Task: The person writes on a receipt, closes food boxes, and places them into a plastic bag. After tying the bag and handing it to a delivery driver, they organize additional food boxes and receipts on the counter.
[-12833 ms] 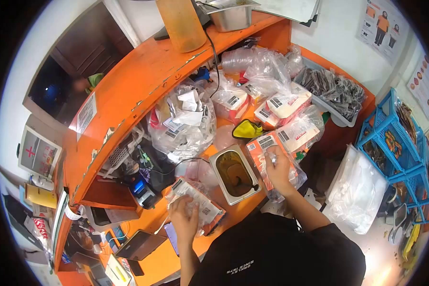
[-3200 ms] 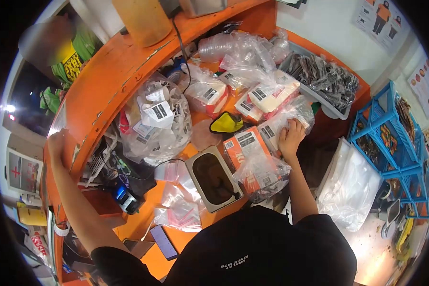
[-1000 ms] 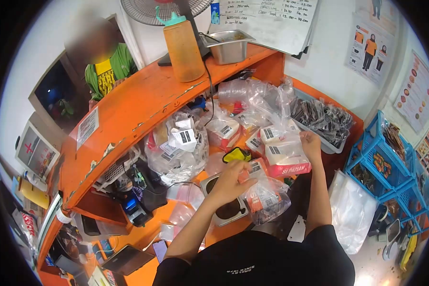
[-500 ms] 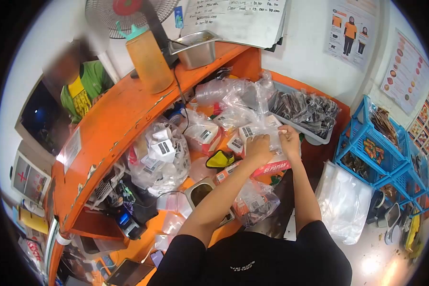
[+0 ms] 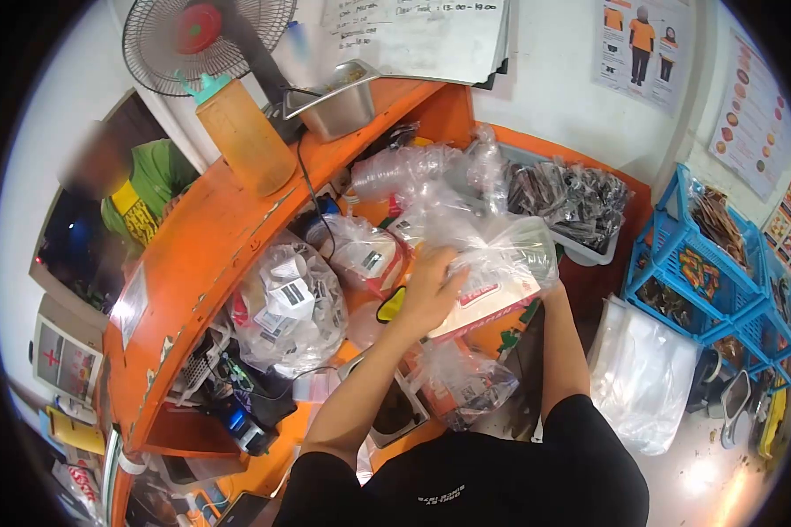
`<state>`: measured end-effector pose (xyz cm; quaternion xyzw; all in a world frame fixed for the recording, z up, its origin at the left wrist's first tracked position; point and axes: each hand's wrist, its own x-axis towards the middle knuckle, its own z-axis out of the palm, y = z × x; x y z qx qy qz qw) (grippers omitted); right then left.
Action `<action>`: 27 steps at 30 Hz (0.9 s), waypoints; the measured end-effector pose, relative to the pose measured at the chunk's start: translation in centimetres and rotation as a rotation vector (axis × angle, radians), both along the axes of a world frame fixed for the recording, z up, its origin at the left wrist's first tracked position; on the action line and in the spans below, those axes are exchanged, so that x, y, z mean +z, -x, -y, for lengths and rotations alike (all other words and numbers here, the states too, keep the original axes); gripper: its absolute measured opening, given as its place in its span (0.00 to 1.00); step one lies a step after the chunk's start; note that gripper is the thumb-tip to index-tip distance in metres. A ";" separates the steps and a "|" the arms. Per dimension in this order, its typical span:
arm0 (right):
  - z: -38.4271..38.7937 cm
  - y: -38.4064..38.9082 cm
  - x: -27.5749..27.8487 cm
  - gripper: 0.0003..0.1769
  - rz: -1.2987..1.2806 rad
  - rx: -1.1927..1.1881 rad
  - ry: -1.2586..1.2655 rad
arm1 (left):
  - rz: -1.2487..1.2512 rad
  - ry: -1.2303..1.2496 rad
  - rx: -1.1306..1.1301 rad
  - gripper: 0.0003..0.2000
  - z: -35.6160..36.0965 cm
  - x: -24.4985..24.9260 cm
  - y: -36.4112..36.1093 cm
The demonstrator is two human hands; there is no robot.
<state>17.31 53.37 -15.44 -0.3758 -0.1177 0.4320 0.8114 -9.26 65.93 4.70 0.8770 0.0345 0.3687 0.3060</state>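
A clear plastic bag (image 5: 523, 249) with a pale, red-edged box (image 5: 486, 303) in it is raised between my hands, tilted over the counter. My left hand (image 5: 432, 294) grips its left side, thumb and fingers bent against the film. At the right end, my right hand (image 5: 551, 294) holds the bag's lower corner; most of its fingers are hidden behind the plastic. Just below lies another clear bag (image 5: 466, 379) with orange packaging inside. Left of my left hand are a bagged white-and-red box (image 5: 366, 256) and a black-and-yellow item (image 5: 391, 305).
A grey tray (image 5: 599, 255) of dark wrapped packets stands at the back right. Blue baskets (image 5: 677, 303) and a stack of plastic bags (image 5: 637, 378) are on the right. An orange ledge (image 5: 193, 250) carries a bottle (image 5: 246, 140) and a steel pan (image 5: 338, 110). A person (image 5: 141, 193) stands beyond.
The bagged box has been lifted and tilted, its front side now showing. My left hand has moved left to its side, and my right hand has dropped to the lower right corner.
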 end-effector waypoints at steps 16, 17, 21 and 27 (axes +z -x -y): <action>-10.6 2.0 -0.3 0.24 0.225 -0.151 0.197 | 0.310 0.019 0.896 0.05 -4.1 18.7 30.2; -10.4 2.1 -0.1 0.24 0.224 -0.154 0.204 | 0.275 -0.092 0.979 0.06 -6.5 18.6 31.5; -10.0 1.8 -0.7 0.23 0.194 -0.139 0.223 | 0.018 -0.195 1.356 0.14 -14.4 19.5 34.0; -9.4 2.0 -1.2 0.23 0.260 -0.137 0.256 | 0.180 -0.208 1.549 0.17 -26.7 18.4 37.0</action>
